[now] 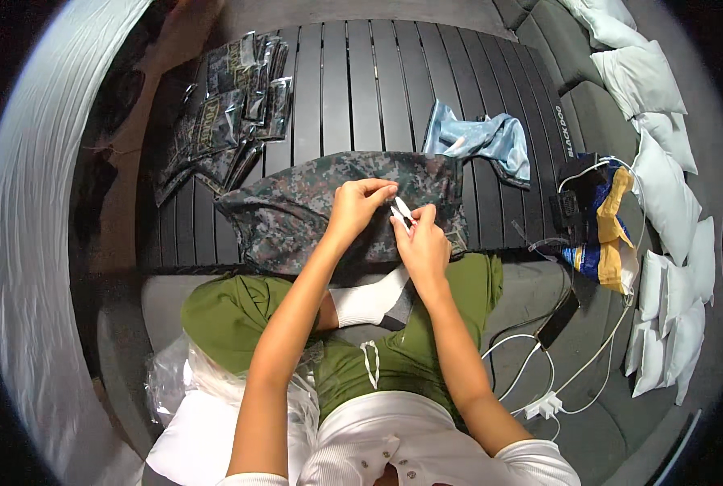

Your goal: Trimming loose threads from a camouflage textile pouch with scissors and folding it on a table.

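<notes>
The right hand (423,243) grips a small white two-pronged tool (403,212) between thumb and fingers, its tips angled away from the body and toward the other hand. Just left of it, the left hand (357,209) has thumb and forefinger brought together in a pinch; I cannot tell whether a fine strand or a bit of fabric sits between them. Holding the two sets of fingertips this close probably allows small, exact movements.

Directly beneath the grip lies the camouflage cloth (297,206), spread along the near edge of the slatted table (394,73), likely so that both hands can work over it without stretching. On the body side of the grip, a foot in a white sock (370,301) rests across the green trousers (394,364).

Beyond the grip to the right, a crumpled light-blue cloth (483,138) lies close by the camouflage cloth and could crowd its far right corner. Farther right are a blue-and-yellow bag (613,219) and white cables (584,368). Far left of the grip, glossy dark packets (224,117) form a heap that could hinder spreading the cloth that way.
</notes>
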Motion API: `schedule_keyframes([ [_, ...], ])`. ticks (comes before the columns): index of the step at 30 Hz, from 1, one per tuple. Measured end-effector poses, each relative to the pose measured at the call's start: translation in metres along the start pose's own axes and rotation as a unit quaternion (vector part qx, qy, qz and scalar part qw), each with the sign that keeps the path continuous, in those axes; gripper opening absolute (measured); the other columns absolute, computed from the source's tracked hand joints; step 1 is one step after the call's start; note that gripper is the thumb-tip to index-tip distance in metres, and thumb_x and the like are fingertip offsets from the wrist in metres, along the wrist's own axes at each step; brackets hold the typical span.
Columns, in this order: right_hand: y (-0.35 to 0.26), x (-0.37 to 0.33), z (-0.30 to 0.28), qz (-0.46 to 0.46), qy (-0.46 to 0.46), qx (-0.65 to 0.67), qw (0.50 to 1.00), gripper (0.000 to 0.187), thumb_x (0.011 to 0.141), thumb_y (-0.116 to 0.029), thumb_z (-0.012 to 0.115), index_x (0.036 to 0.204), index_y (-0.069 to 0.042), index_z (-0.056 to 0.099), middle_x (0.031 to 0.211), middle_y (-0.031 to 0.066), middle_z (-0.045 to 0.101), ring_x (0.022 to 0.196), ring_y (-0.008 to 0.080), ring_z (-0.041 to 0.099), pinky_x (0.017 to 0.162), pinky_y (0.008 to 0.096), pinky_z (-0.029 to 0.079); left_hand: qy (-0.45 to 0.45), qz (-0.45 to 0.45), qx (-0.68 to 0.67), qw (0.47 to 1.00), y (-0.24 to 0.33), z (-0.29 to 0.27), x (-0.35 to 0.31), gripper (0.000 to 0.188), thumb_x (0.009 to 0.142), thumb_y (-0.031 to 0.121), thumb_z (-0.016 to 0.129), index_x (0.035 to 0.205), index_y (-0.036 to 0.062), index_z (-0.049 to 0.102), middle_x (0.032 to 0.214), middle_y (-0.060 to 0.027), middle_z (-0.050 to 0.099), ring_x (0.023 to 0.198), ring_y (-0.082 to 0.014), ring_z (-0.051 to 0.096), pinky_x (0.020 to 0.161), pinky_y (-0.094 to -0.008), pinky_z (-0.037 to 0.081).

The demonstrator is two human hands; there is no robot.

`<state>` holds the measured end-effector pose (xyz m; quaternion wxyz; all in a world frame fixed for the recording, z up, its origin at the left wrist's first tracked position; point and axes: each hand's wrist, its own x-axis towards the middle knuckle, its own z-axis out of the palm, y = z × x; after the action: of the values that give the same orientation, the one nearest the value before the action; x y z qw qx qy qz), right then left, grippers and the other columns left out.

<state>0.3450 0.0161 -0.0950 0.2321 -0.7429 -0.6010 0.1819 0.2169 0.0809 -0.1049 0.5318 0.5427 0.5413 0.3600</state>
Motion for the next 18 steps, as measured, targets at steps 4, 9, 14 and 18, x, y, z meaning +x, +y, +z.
schedule_keyframes([
  [4,-0.0034,0.0014,0.0006,-0.001,0.003,0.018,1.0,0.032,0.079,-0.032,0.058,0.088,-0.006,0.042,0.06,0.016,0.058,0.055,0.0354,0.058,0.05,0.0445,0.044,-0.003,-0.009,0.004,1.0,0.001,-0.0003,0.0001,0.02,0.08,0.013,0.059,0.094,-0.0015,0.064,0.083,-0.006,0.065,0.073,-0.0065,0.057,0.065,-0.0193,0.044],
  [9,-0.0018,0.0029,0.0031,-0.007,0.003,0.002,1.0,0.032,0.079,-0.032,0.058,0.088,-0.006,0.042,0.06,0.0158,0.058,0.055,0.0351,0.058,0.05,0.0442,0.044,-0.001,-0.006,-0.019,1.0,-0.0025,0.0002,0.0005,0.02,0.08,0.013,0.059,0.093,-0.0019,0.064,0.082,-0.0046,0.065,0.073,-0.0065,0.056,0.066,-0.0195,0.043],
  [14,-0.0045,0.0023,0.0038,-0.002,-0.008,-0.004,1.0,0.034,0.076,-0.033,0.06,0.088,-0.005,0.044,0.064,0.0164,0.06,0.058,0.0356,0.059,0.051,0.0443,0.044,0.012,-0.012,-0.081,0.997,-0.0069,0.001,0.0011,0.019,0.08,0.014,0.06,0.091,-0.0004,0.065,0.08,-0.0039,0.064,0.072,-0.0064,0.055,0.066,-0.0195,0.042],
  [18,0.0001,0.0023,0.0067,-0.005,-0.011,-0.01,1.0,0.034,0.076,-0.033,0.061,0.088,-0.005,0.044,0.064,0.0167,0.06,0.058,0.0357,0.059,0.051,0.0445,0.044,0.013,-0.018,-0.102,0.995,-0.0055,-0.0002,0.0016,0.018,0.08,0.015,0.06,0.09,0.001,0.065,0.081,-0.0035,0.064,0.071,-0.006,0.055,0.062,-0.0191,0.041],
])
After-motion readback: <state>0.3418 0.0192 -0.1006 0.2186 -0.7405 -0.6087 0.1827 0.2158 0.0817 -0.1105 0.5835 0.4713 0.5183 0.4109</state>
